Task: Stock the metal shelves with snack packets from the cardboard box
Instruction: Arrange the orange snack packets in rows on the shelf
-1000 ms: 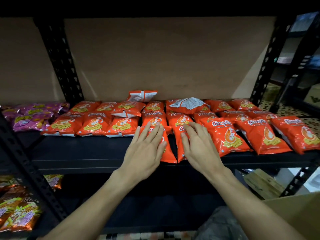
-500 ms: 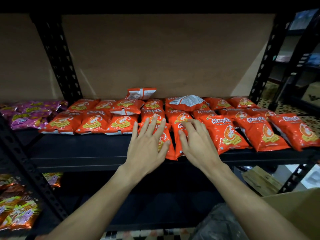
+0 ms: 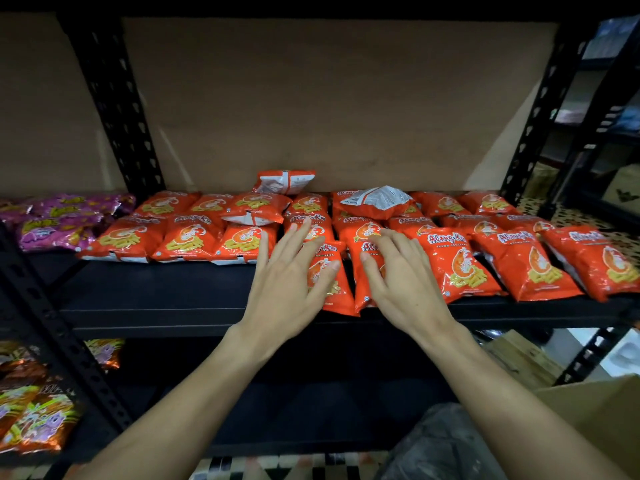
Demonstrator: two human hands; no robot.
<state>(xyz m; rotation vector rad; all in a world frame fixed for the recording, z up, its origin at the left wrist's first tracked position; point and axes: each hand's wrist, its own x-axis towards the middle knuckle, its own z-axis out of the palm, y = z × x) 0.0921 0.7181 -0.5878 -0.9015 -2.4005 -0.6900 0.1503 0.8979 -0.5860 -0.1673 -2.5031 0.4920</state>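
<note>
Two shiny orange prawn-cracker packets (image 3: 334, 289) lie side by side at the front middle of the black metal shelf (image 3: 156, 292), their lower ends reaching its front edge. The left hand (image 3: 287, 282) rests flat on the left one, fingers straight and spread. The right hand (image 3: 405, 282) lies on the right one, fingers only loosely bent, gripping nothing. Around them, rows of like orange packets (image 3: 460, 265) fill the back and right of the shelf, two of them turned printed-back-up on top. The front left of the shelf shows bare metal, so I judge the stocking well along but unfinished. Purple snack packets (image 3: 62, 220) sit at far left. The brown cardboard box (image 3: 595, 410) stands lower right, its contents hidden.
</note>
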